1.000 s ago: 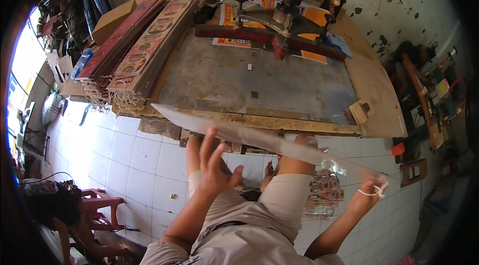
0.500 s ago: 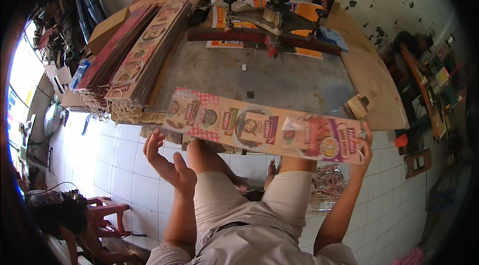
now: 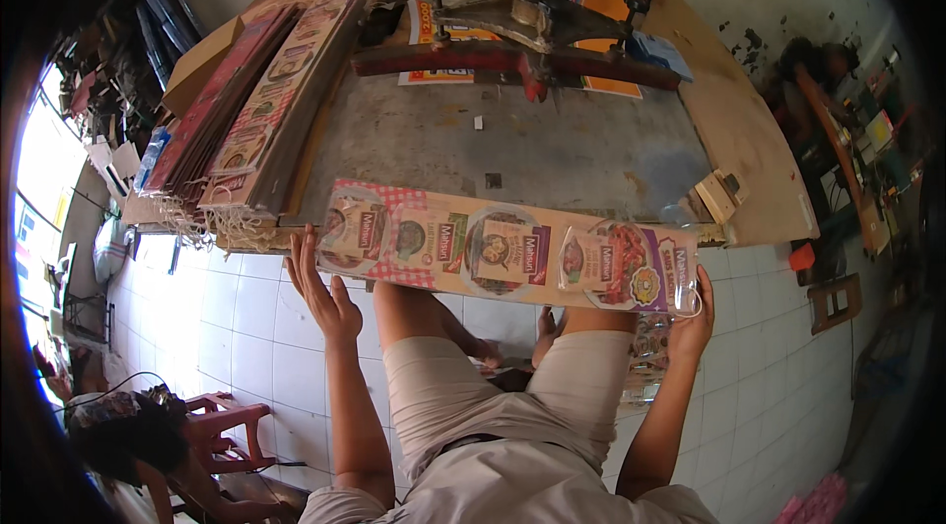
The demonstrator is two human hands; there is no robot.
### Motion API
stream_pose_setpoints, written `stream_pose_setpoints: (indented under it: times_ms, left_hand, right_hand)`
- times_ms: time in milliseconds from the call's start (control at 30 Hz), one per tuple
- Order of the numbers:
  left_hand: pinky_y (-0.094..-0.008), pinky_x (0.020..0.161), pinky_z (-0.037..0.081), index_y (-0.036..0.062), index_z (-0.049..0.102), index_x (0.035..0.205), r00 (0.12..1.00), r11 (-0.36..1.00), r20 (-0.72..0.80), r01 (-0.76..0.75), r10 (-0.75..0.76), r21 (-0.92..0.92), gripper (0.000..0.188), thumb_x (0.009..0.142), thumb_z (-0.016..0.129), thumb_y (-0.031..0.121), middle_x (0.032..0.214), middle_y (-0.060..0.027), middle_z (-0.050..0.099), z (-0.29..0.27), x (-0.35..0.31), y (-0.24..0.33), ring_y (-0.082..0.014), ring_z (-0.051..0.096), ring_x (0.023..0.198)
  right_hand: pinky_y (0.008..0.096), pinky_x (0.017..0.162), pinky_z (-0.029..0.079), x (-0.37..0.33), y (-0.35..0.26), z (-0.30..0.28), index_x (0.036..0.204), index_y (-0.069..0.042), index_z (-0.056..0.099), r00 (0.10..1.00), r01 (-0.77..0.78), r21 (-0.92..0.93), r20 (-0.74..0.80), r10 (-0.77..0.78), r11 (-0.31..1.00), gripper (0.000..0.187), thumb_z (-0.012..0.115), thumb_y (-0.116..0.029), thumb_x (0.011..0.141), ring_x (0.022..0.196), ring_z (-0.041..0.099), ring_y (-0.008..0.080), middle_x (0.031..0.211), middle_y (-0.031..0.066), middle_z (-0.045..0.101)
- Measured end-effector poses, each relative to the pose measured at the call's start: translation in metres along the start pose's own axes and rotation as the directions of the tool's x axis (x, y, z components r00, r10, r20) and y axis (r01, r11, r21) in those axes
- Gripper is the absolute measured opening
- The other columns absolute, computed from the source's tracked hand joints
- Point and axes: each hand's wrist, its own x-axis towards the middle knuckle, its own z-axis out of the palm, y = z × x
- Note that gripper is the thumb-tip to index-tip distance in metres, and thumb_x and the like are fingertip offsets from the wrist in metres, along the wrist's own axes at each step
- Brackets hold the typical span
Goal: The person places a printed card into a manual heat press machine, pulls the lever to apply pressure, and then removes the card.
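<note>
A long printed cardboard strip (image 3: 458,248) with food pictures, a red checked border and a glossy surface is held level over the table's front edge. My right hand (image 3: 693,319) grips its right end, where a thin white string loop hangs by the fingers. At the strip's left end is my left hand (image 3: 325,292), fingers stretched upward and thumb apart, close to the edge; whether it touches cannot be made out. Beyond the strip lies the worn grey tabletop (image 3: 424,144), on which stands a metal press with a red crossbar (image 3: 443,61).
Stacks of similar printed strips (image 3: 281,95) and dark red strips (image 3: 222,100) lie on the left, strings hanging off. A small wooden block (image 3: 721,194) sits at the right front corner. A person (image 3: 128,440) bends low beside a red stool (image 3: 225,430) at lower left.
The strip's right end has shifted slightly left and toward me with my right hand. My left hand has turned, its fingers straightening up beside the strip's left end.
</note>
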Motion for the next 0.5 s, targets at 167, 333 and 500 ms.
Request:
stream_pose_setpoints:
  times_ms: [167, 333, 500]
  left_hand:
    - [-0.0622, 0.134, 0.019, 0.0016, 0.046, 0.162, 0.994, 0.997, -0.112, -0.008, 0.000, -0.072, 0.067, 0.119, 0.028, 0.050, 0.167, -0.0183, 0.052, 0.024, -0.009, -0.014, -0.0454, 0.033, 0.163]
    - [-0.0631, 0.133, 0.022, 0.0002, 0.045, 0.163, 0.980, 0.998, -0.194, -0.058, 0.050, -0.033, 0.070, 0.119, 0.024, 0.051, 0.168, -0.0207, 0.048, 0.044, -0.009, -0.017, -0.0493, 0.030, 0.163]
    - [-0.0644, 0.131, 0.024, -0.0009, 0.044, 0.163, 0.973, 0.998, -0.225, -0.053, 0.048, -0.016, 0.067, 0.120, 0.026, 0.047, 0.168, -0.0214, 0.049, 0.046, -0.010, -0.017, -0.0503, 0.032, 0.162]
  right_hand:
    - [0.0453, 0.122, 0.047, -0.008, -0.011, 0.011, 0.168, -0.002, 0.040, 0.991, -0.108, 0.385, 0.109, 0.071, 0.917, 0.066, 0.060, -0.026, 0.109, 0.144, 0.059, 0.0281, 0.158, 0.0165, 0.059]
    - [0.0429, 0.122, 0.045, -0.010, -0.011, 0.017, 0.166, 0.001, 0.042, 0.996, -0.022, 0.009, 0.088, 0.021, 1.000, 0.068, 0.065, -0.022, 0.107, 0.143, 0.058, 0.0256, 0.156, 0.0168, 0.059]
    - [0.0371, 0.120, 0.046, -0.009, -0.002, 0.015, 0.165, 0.001, 0.044, 0.998, -0.030, -0.019, 0.049, 0.031, 0.999, 0.066, 0.069, -0.011, 0.105, 0.138, 0.058, 0.0200, 0.149, 0.0128, 0.061]
